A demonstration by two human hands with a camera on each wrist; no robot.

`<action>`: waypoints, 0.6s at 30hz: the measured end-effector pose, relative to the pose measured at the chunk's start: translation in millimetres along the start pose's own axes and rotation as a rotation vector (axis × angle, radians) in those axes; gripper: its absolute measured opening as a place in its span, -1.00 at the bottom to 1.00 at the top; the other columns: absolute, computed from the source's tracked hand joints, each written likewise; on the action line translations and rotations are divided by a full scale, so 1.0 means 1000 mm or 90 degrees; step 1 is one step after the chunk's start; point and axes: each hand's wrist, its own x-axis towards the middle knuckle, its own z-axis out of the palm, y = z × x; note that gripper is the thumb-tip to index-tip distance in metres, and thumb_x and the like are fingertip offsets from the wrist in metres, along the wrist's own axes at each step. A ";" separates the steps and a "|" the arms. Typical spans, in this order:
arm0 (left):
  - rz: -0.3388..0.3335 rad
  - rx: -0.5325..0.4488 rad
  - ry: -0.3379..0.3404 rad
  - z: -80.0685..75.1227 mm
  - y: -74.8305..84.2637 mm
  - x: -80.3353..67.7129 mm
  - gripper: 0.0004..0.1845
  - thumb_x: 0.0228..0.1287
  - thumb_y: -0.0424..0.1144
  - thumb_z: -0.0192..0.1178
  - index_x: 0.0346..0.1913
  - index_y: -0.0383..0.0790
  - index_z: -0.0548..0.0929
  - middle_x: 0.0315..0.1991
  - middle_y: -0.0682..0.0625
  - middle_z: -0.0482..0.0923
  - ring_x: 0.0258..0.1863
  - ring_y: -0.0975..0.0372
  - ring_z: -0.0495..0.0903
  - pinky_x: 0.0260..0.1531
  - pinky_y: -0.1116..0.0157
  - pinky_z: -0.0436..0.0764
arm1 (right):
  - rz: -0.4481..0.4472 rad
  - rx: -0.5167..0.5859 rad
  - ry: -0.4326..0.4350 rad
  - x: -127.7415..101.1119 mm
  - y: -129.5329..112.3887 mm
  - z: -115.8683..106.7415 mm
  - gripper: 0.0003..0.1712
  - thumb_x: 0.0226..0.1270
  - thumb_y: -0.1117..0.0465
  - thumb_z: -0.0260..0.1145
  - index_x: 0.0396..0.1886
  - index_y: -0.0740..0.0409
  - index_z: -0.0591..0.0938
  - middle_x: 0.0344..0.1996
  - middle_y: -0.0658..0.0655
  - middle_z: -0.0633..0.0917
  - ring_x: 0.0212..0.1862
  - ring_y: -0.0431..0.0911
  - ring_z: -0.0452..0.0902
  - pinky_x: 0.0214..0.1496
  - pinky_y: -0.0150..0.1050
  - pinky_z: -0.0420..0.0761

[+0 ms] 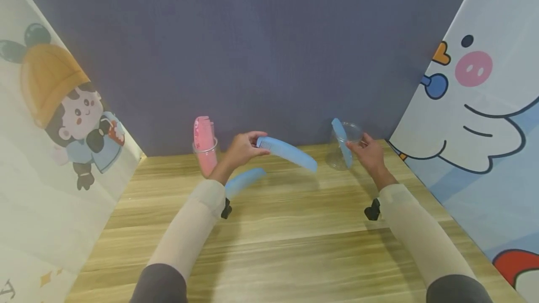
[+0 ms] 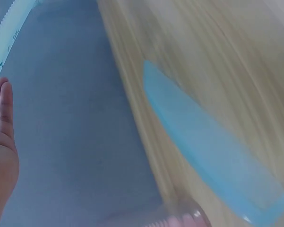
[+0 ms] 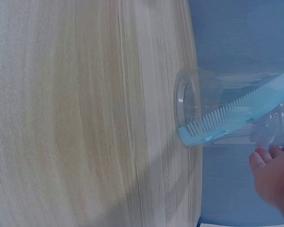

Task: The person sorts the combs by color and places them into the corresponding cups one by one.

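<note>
The left hand (image 1: 242,148) is holding a blue comb (image 1: 288,152) up above the wooden table (image 1: 294,247), gripping it at one end with curled fingers and thumb, so the comb is reaching out to the right toward the other hand. Below that wrist, a second blue comb (image 1: 244,180) is lying flat on the table. A third blue comb (image 1: 342,143) is standing tilted in a clear plastic cup (image 1: 343,148) at the back right of the table, and the right hand (image 1: 370,151) is sitting at that cup's right side with its fingers bent round the rim; the right wrist view is showing fingertips (image 3: 267,156) against the cup wall (image 3: 212,101), though how firmly they are gripping is hard to judge.

Counting up: three blue combs are showing, and two clear cups. The other cup (image 1: 206,153) is standing just left of the left hand and is holding pink combs (image 1: 203,137), probably two, since the overlap is making the number unclear.

In the left wrist view the lying comb (image 2: 208,151) is appearing blurred.
</note>
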 end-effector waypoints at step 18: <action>0.008 -0.050 0.065 0.035 0.025 0.043 -0.30 0.12 -0.12 0.55 0.33 -0.19 0.58 0.04 -0.12 0.73 -0.01 0.09 0.71 -0.10 0.24 0.77 | -0.006 0.024 0.003 -0.002 0.001 0.001 0.07 0.39 -0.14 0.36 0.63 0.24 0.05 0.58 0.37 0.17 0.54 0.31 0.20 0.51 0.17 0.39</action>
